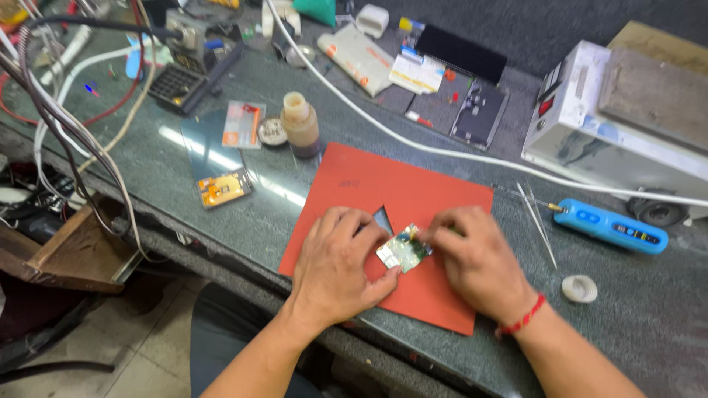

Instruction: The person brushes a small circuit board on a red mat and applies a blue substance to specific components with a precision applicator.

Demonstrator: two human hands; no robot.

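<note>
Head view: left hand and right hand (palms down) pinch small board.

Two hands; one red mat; one brown bottle; one blue tool; one tweezers.

Bare red mat lies open at twelve o'clock of the hands; brown bottle blocks at eleven, tweezers and blue tool crowd two o'clock
</note>
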